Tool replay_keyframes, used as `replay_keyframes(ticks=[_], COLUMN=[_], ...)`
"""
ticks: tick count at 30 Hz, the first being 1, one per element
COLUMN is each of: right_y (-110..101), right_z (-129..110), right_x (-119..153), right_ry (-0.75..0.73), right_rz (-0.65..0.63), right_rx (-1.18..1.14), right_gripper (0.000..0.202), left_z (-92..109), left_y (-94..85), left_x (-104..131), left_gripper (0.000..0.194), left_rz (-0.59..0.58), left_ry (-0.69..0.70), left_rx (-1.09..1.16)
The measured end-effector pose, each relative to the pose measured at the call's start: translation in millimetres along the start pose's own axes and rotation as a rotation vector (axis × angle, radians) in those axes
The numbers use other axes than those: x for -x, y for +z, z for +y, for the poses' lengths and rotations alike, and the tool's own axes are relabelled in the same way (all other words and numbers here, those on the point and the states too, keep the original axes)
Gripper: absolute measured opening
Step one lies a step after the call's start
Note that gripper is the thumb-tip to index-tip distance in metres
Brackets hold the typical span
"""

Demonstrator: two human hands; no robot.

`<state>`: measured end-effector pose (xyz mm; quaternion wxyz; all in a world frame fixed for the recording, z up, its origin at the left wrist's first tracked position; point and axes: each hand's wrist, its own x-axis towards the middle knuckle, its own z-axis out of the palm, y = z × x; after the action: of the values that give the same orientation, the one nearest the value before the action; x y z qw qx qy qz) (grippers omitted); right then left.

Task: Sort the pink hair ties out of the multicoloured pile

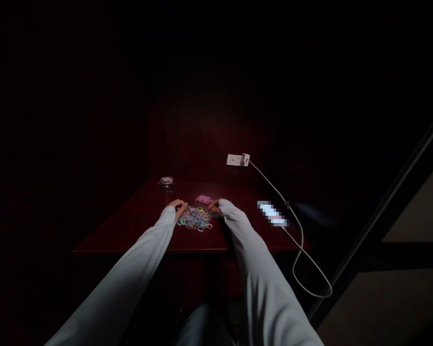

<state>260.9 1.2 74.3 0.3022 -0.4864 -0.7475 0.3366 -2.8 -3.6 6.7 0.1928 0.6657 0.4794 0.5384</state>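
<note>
The left hand (178,207) and right hand (215,205) flank a mixed pile of bands (195,220) on the bench (130,230), probably central for easy reach. Fingers look partly curled; any grip cannot be told. A pink heap (203,199) lies beyond, perhaps kept unmixed.
</note>
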Motion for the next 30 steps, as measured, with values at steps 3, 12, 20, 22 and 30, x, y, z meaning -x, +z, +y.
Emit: replay_keyframes(ticks=[3, 12, 20, 22, 30], right_y=[3, 4, -1, -1, 14], right_z=[0, -1, 6, 0, -21], right_x=[-2, 2, 4, 7, 5], right_ry=[0.044, 0.043, 0.079, 0.134, 0.09], right_rz=[-0.027, 0.045, 0.02, -0.022, -0.152], right_rx=[0.024, 0.205, 0.374, 0.484, 0.643], right_gripper=[0.014, 0.049, 0.052, 0.048, 0.039], left_z=[5, 5, 9, 9, 14], left_y=[0.0, -1.8, -2.9, -3.2, -4.6], left_x=[2, 2, 3, 2, 4], left_gripper=[0.04, 0.043, 0.044, 0.045, 0.044], left_rz=[0.003, -0.048, -0.041, -0.05, -0.055], left_ry=[0.01, 0.019, 0.011, -0.003, -0.016], left_rx=[-0.054, -0.119, -0.118, -0.132, -0.108])
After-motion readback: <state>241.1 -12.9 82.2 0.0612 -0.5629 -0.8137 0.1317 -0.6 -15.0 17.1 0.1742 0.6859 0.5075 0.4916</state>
